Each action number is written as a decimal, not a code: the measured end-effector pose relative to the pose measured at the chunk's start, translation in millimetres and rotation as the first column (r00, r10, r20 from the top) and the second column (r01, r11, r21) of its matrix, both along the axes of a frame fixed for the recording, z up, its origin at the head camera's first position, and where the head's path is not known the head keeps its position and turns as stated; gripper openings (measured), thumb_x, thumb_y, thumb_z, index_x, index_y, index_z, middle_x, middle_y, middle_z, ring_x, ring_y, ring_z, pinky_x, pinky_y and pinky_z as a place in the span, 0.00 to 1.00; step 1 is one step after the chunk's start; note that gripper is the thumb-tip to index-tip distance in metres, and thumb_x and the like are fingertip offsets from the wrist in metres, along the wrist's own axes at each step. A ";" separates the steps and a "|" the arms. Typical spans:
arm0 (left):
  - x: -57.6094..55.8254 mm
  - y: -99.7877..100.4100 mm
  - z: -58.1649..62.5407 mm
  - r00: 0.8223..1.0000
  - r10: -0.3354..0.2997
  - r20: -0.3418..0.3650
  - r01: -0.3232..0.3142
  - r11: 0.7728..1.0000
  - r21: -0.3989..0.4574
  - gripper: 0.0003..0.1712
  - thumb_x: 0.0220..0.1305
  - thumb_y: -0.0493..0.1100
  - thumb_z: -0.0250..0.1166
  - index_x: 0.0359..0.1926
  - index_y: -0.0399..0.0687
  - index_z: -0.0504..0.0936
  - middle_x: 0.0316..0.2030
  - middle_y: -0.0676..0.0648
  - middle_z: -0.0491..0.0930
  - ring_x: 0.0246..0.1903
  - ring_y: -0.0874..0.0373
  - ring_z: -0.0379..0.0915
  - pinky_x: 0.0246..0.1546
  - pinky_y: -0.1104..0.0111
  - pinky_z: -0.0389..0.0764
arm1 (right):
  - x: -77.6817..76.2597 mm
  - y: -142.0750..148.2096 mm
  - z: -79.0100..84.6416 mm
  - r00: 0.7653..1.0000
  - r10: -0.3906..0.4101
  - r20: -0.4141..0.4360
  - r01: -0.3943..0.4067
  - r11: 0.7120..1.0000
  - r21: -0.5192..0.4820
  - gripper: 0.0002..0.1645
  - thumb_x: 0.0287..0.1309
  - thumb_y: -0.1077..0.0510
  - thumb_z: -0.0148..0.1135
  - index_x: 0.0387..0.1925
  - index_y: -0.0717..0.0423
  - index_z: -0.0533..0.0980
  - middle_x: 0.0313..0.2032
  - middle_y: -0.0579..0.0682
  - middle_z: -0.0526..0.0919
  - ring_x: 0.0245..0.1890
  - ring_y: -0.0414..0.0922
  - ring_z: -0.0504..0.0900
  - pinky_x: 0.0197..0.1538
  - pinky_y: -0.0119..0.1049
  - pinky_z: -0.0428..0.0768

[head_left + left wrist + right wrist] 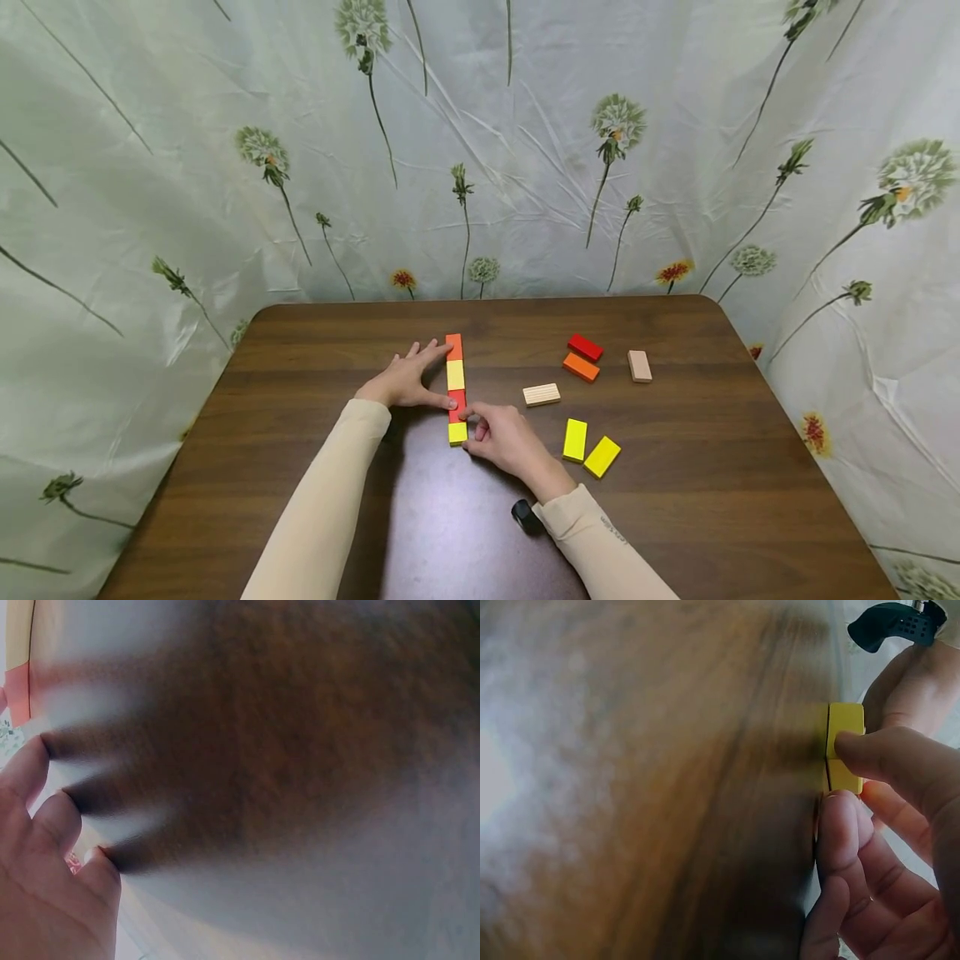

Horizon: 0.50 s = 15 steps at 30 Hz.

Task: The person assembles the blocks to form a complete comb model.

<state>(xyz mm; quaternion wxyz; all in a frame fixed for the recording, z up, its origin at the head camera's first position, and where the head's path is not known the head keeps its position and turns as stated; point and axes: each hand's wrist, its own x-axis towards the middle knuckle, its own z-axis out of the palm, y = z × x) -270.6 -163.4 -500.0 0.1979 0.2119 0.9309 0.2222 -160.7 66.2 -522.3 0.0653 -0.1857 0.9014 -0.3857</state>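
A straight row of blocks runs away across the brown table, with an orange block [454,342] at the far end. Nearer come a pale yellow block [455,375], a red block [458,414] and a bright yellow block [457,433]. My left hand [408,381] spreads its fingers along the row's left side, index at the orange block, thumb at the red one. With its thumb on the yellow block's near end, my right hand [504,435] pinches that block, index bent beside the red one. The right wrist view shows this thumb [877,754] against yellow.
To the right lie a red block [585,347], an orange block [581,367], a striped pale block [542,395], a pinkish wooden block [640,367] and two yellow blocks, one upright in view [574,440], one slanted [602,457]. A flowered cloth [525,167] hangs behind the table [712,467].
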 end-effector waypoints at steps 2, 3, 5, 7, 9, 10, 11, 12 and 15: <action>-0.4 0.0 -0.6 1.000 0.000 0.002 0.000 1.000 -0.003 0.66 0.57 0.68 0.79 0.87 0.57 0.53 0.87 0.37 0.44 0.86 0.30 0.34 0.82 0.30 0.39 | 0.3 0.2 0.1 1.000 0.008 -0.007 -0.008 1.000 0.000 0.20 0.59 0.60 0.79 0.53 0.52 0.85 0.24 0.39 0.78 0.23 0.33 0.72 0.31 0.27 0.74; -0.7 -0.1 -0.8 1.000 0.000 0.000 0.000 1.000 -0.003 0.66 0.57 0.68 0.79 0.87 0.58 0.54 0.87 0.37 0.44 0.86 0.30 0.34 0.81 0.30 0.39 | 0.5 0.3 0.3 1.000 0.009 -0.009 -0.009 1.000 0.000 0.20 0.59 0.60 0.79 0.53 0.52 0.85 0.24 0.39 0.78 0.23 0.32 0.72 0.31 0.27 0.74; -1.7 -0.9 -1.5 1.000 -0.001 -0.004 0.001 1.000 -0.005 0.66 0.58 0.67 0.80 0.87 0.58 0.54 0.87 0.37 0.44 0.86 0.30 0.34 0.81 0.30 0.39 | 0.6 0.6 1.2 1.000 0.009 -0.009 -0.009 1.000 -0.005 0.19 0.60 0.61 0.78 0.52 0.53 0.85 0.24 0.39 0.78 0.23 0.32 0.73 0.31 0.26 0.75; -2.3 -1.5 -2.0 1.000 -0.001 -0.006 0.001 1.000 -0.007 0.66 0.58 0.67 0.79 0.87 0.59 0.53 0.87 0.38 0.44 0.86 0.30 0.34 0.81 0.30 0.39 | 0.6 0.9 1.5 1.000 0.013 -0.018 -0.013 1.000 -0.010 0.17 0.60 0.62 0.78 0.51 0.55 0.86 0.25 0.40 0.79 0.24 0.33 0.74 0.31 0.26 0.76; -2.5 -1.8 -2.2 1.000 0.001 -0.006 -0.001 1.000 -0.008 0.66 0.58 0.67 0.79 0.87 0.59 0.53 0.87 0.38 0.44 0.86 0.30 0.34 0.81 0.30 0.39 | 0.5 1.1 1.8 1.000 0.014 -0.022 -0.014 1.000 -0.014 0.15 0.60 0.63 0.77 0.49 0.56 0.87 0.25 0.41 0.81 0.24 0.33 0.74 0.32 0.26 0.76; -2.4 -1.7 -2.1 1.000 -0.001 -0.008 0.001 1.000 -0.008 0.66 0.58 0.68 0.79 0.87 0.59 0.53 0.87 0.37 0.44 0.86 0.30 0.34 0.81 0.30 0.39 | 0.6 1.2 1.8 1.000 0.013 -0.022 -0.014 1.000 -0.014 0.14 0.60 0.63 0.77 0.49 0.56 0.87 0.25 0.41 0.81 0.25 0.33 0.75 0.32 0.26 0.76; -2.2 -1.7 -2.2 1.000 -0.001 -0.006 0.001 1.000 -0.010 0.66 0.58 0.68 0.79 0.87 0.59 0.53 0.87 0.38 0.44 0.86 0.30 0.34 0.81 0.30 0.39 | 0.8 1.3 1.8 1.000 0.015 -0.022 -0.015 1.000 -0.014 0.14 0.60 0.63 0.77 0.48 0.56 0.87 0.25 0.41 0.81 0.25 0.33 0.75 0.32 0.26 0.77; -2.0 -1.7 -2.3 1.000 0.000 -0.004 0.000 1.000 -0.011 0.66 0.57 0.68 0.79 0.87 0.60 0.53 0.87 0.38 0.44 0.86 0.30 0.34 0.82 0.30 0.39 | 1.1 1.4 1.7 1.000 0.015 -0.022 -0.016 1.000 -0.014 0.14 0.60 0.63 0.77 0.48 0.57 0.88 0.25 0.42 0.81 0.25 0.33 0.75 0.32 0.26 0.77; -1.4 -2.0 -3.1 1.000 -0.002 -0.003 0.002 1.000 -0.011 0.66 0.57 0.69 0.79 0.87 0.59 0.53 0.87 0.38 0.44 0.86 0.30 0.33 0.82 0.30 0.39 | 2.0 1.3 1.7 1.000 0.015 -0.022 -0.015 1.000 -0.012 0.13 0.60 0.63 0.77 0.47 0.57 0.88 0.25 0.42 0.81 0.25 0.34 0.75 0.31 0.26 0.77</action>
